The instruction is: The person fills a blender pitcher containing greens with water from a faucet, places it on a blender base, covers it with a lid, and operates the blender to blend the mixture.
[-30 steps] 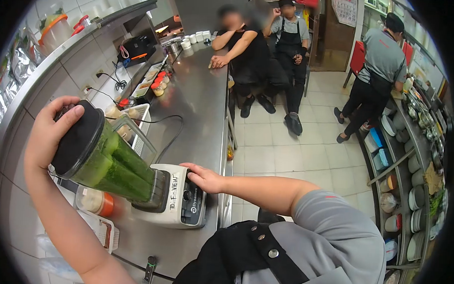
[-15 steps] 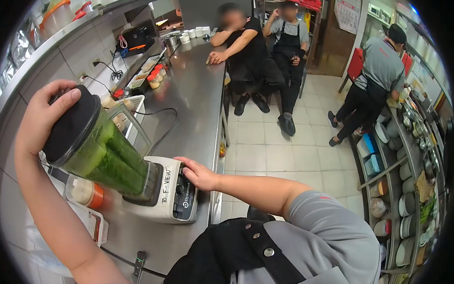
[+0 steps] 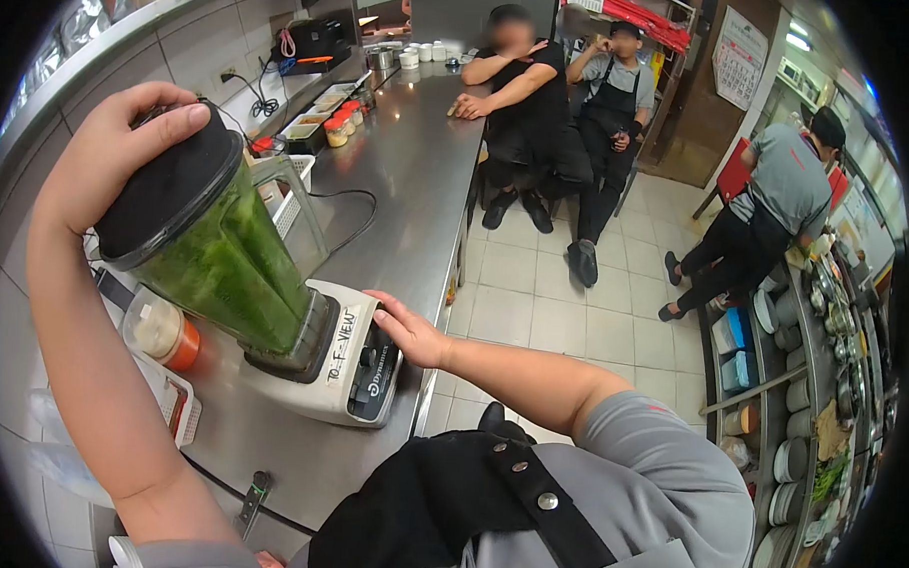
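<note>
A blender stands on the steel counter, its clear jug (image 3: 240, 262) filled with a green leafy mixture that looks streaked and blurred against the walls. My left hand (image 3: 144, 138) presses over the black blender lid (image 3: 172, 194), its fingers curled across the far edge. At the jug's foot is the white blender base (image 3: 316, 379), with "TO F-VIEW" handwritten on it. My right hand (image 3: 410, 333) grips the base's right side beside the dark control panel (image 3: 379, 372); some of its fingertips are hidden. The clear jug handle (image 3: 302, 209) points away from me.
Behind the jug lies a power cord (image 3: 362, 216). A tub with orange contents (image 3: 163, 331) and a white basket (image 3: 185, 415) sit left of the base. A knife (image 3: 254, 497) lies near me. Two people sit beyond the counter; another stands by the right-hand shelves (image 3: 769, 445).
The view has shifted left and slightly down, so the room appears further right. Both hands keep their places on the blender. The green mixture's pattern in the jug has changed.
</note>
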